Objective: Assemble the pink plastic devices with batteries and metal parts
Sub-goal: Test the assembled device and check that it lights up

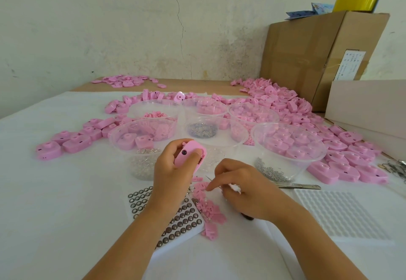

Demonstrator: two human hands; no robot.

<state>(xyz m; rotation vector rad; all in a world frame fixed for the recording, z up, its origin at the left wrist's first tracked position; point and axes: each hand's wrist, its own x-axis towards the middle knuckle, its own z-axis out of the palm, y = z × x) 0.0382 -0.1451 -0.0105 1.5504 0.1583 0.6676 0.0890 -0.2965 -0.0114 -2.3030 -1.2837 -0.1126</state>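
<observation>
Evidently mid-assembly: the left hand (173, 169) holds a pink device (191, 150) above the bench (66, 191), fingers curled round its smooth rounded shell; the right hand (243, 191) pinches a thin pointed metal tool (209, 179) over small flat pink pieces (211, 209); the next move probably calls for lifting one piece precisely; round metal button batteries (182, 220) lie close by.

The white-covered surface (55, 191) carries heaps of pink devices (285, 101), clear bowls (307, 163), a battery tray (182, 239), a dimpled tray (342, 213) and a metal blade (296, 185).
</observation>
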